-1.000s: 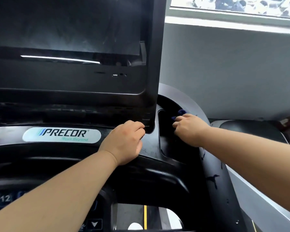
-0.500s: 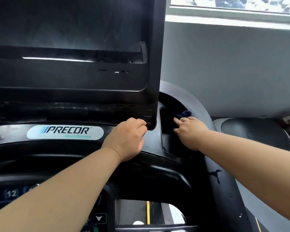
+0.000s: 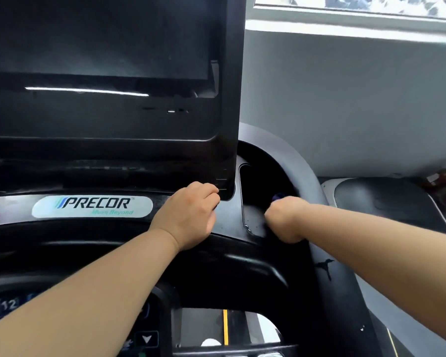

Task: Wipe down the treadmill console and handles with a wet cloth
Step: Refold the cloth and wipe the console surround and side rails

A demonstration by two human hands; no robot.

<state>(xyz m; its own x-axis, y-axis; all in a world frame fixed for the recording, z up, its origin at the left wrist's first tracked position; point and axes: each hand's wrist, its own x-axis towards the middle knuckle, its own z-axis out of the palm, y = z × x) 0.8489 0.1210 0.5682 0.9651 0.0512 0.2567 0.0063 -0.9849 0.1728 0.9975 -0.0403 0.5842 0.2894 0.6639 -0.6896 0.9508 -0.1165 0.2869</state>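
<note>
Here, the wiping step is in progress at the right end of the glossy black treadmill console (image 3: 113,243). The left hand (image 3: 191,215) rests on the console ledge below the corner of the screen housing, its fingers curled under and holding nothing that can be seen; it appears to serve as a brace. To its right lies a recessed black side tray (image 3: 247,176). The right hand (image 3: 285,220), blurred by motion, is closed round a dark blue cloth (image 3: 278,196), of which only a small fold shows above the knuckles, and works at the near end of the tray.

Judged from this position, the tray is being scrubbed, while the handles are probably not yet done. The next move calls for drawing the cloth out of the recess and onto the curved matte grey rim (image 3: 304,171) beside it, with pressure kept even over the curve.

Surface and surroundings: a dim keypad with the number 12 (image 3: 8,304), an oval silver PRECOR badge (image 3: 92,206), a large dark unlit screen (image 3: 101,34), a plain grey wall (image 3: 345,99), a window ledge (image 3: 345,27), and a neighbouring machine's dark grey tray (image 3: 384,202).
</note>
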